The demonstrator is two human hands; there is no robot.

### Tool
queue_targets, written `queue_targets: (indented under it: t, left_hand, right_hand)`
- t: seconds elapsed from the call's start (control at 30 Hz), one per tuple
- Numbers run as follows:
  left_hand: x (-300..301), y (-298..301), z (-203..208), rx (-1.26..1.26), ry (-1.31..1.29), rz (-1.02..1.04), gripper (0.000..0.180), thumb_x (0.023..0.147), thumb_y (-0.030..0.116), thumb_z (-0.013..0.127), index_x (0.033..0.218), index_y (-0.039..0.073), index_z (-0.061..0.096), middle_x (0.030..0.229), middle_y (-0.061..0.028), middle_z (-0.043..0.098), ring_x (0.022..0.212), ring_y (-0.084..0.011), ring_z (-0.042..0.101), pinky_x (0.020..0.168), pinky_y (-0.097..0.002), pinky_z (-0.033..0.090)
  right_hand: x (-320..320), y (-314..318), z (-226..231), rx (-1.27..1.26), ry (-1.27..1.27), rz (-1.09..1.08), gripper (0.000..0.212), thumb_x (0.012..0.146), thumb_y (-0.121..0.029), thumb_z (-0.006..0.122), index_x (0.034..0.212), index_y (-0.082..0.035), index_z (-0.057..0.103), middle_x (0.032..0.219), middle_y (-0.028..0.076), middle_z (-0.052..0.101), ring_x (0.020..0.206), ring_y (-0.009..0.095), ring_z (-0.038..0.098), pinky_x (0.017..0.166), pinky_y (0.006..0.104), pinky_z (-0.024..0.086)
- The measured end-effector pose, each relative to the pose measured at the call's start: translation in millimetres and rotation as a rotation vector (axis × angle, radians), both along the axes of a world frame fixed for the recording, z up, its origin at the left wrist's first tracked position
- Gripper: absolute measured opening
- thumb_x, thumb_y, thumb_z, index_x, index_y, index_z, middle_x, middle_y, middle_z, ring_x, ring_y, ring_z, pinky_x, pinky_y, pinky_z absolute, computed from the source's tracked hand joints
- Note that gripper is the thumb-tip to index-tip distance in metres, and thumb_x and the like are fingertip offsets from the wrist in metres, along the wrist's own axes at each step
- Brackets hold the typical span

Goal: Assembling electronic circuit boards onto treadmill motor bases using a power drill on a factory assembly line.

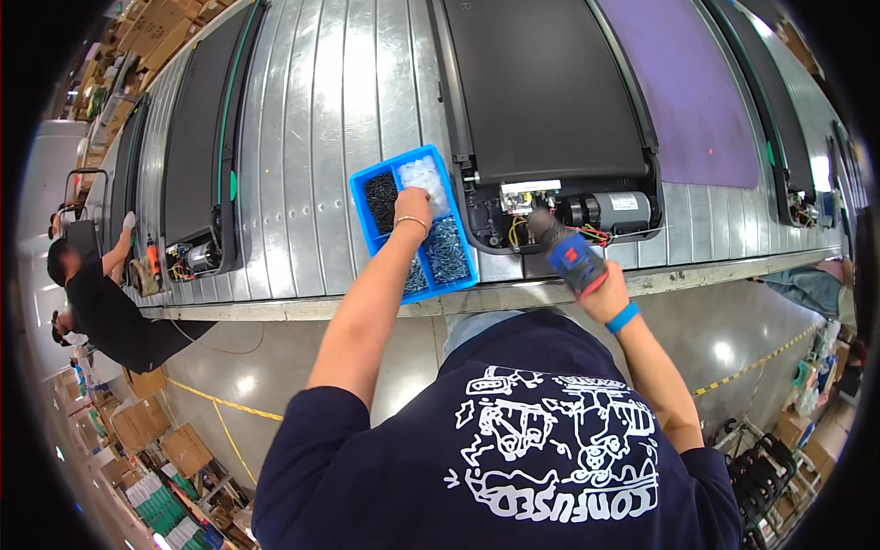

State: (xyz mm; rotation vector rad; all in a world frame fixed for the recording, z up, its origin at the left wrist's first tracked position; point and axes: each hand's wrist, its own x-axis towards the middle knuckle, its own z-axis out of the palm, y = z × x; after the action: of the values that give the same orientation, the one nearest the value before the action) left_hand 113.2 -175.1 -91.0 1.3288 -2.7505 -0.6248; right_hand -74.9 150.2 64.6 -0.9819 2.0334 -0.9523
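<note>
My left hand reaches into a blue divided bin, at the wall between the black screws and the white plastic pieces. Its fingers look curled together, and whatever they may hold is hidden. Silver screws fill the nearer compartments. In my right hand is a blue and black cordless drill, blurred, its nose pointing up and left. That nose is close to the open end of a treadmill deck, where a black motor and a small circuit board with coloured wires are exposed.
The decks lie on a slatted metal conveyor with a raised front edge. A purple sheet lies right of my deck. Another treadmill deck stands at left, with a co-worker beside the line. Cardboard boxes stand on the floor.
</note>
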Motion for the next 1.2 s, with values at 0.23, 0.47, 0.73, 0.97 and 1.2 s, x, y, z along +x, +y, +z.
queue_targets:
  t: [0.23,0.47,0.73,0.97,1.2]
  left_hand:
    - [-28.8,15.2,10.6,-0.11,-0.341,-0.077,0.016,0.085,0.006,0.054,0.088,0.001,0.07,0.099,-0.02,0.065,0.091,-0.0357,0.066,0.076,-0.043,0.056]
    - [-31.1,10.2,18.8,-0.121,-0.373,-0.121,0.016,0.084,0.006,0.054,0.085,0.0,0.069,0.097,-0.0213,0.065,0.09,-0.036,0.067,0.076,-0.0434,0.056]
    - [-16.1,-8.0,23.6,-0.089,-0.252,-0.239,0.014,0.081,0.005,0.056,0.087,0.002,0.068,0.089,-0.0224,0.067,0.084,-0.0389,0.066,0.076,-0.0465,0.054]
    - [-15.9,-9.0,39.2,0.088,0.263,-0.07,0.012,0.082,0.006,0.06,0.088,0.003,0.07,0.08,-0.0188,0.069,0.073,-0.034,0.068,0.069,-0.0398,0.055]
    - [-79.4,66.2,72.9,1.039,0.517,-0.109,0.019,0.079,0.002,0.062,0.094,-0.001,0.073,0.076,-0.0056,0.069,0.069,-0.0104,0.064,0.062,-0.0259,0.052]
  right_hand:
    - [-121.5,-38.3,-33.6,-0.019,0.543,0.068,0.055,0.066,-0.008,0.068,0.119,-0.006,0.054,0.101,0.023,0.063,0.098,0.041,0.058,0.086,0.0448,0.047]
    - [-154.3,-75.4,-74.9,0.272,0.782,0.12,0.056,0.068,-0.01,0.065,0.123,-0.008,0.053,0.102,0.018,0.061,0.101,0.037,0.057,0.087,0.0463,0.044]
    - [-92.9,-12.6,-75.6,0.084,0.645,0.079,0.019,0.083,-0.019,0.062,0.097,-0.005,0.061,0.08,0.021,0.063,0.079,0.038,0.06,0.071,0.0484,0.047]
    - [-13.4,-29.5,-133.0,0.189,0.058,-0.204,0.024,0.096,-0.022,0.048,0.087,-0.003,0.06,0.068,0.018,0.063,0.058,0.032,0.064,0.052,0.0439,0.05]
    - [-37.8,-0.8,-77.3,0.262,-0.43,-0.36,0.022,0.096,-0.024,0.052,0.087,-0.005,0.06,0.058,0.006,0.056,0.045,0.015,0.059,0.037,0.0286,0.043]
